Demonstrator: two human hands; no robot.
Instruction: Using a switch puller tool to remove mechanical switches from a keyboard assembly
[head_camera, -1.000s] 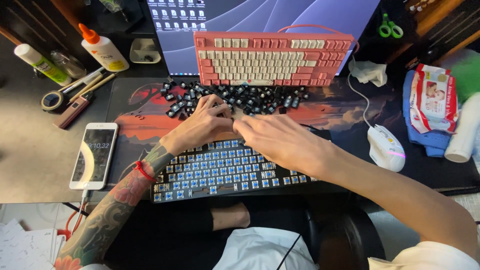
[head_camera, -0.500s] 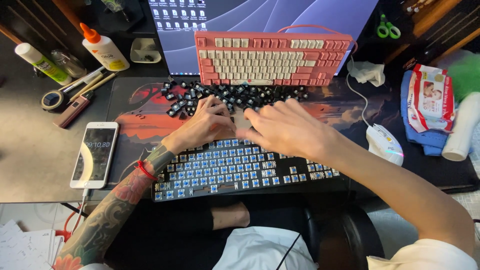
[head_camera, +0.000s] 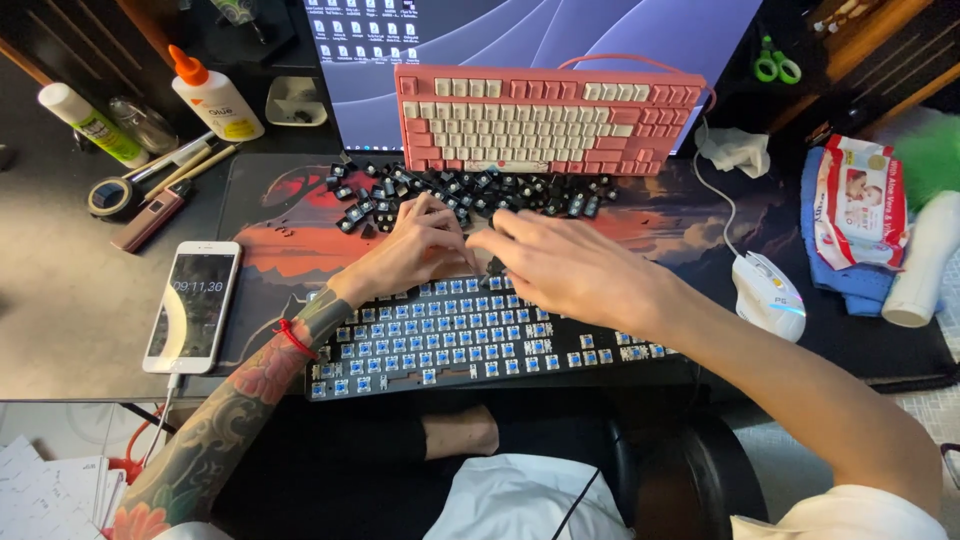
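A black mechanical keyboard stripped of its caps (head_camera: 450, 335), blue switch stems exposed in rows, is laid at the near edge of the dark worktop (head_camera: 60, 300). A small black keycap (head_camera: 493, 268) is pinched by the right hand (head_camera: 570, 270) above its top row. The left hand (head_camera: 415, 250) is rested curled alongside, its grasp not discernible. A heap of loose black keycaps (head_camera: 450, 195) is seen just behind.

Screens and packages on the tabletop
Monitor (head_camera: 560, 35) at rear, blue-purple; phone (head_camera: 193, 305) at left, white, dark lit screen; glue bottle (head_camera: 213, 97) white, yellow label; wipes pack (head_camera: 860, 200) at right, white-red.
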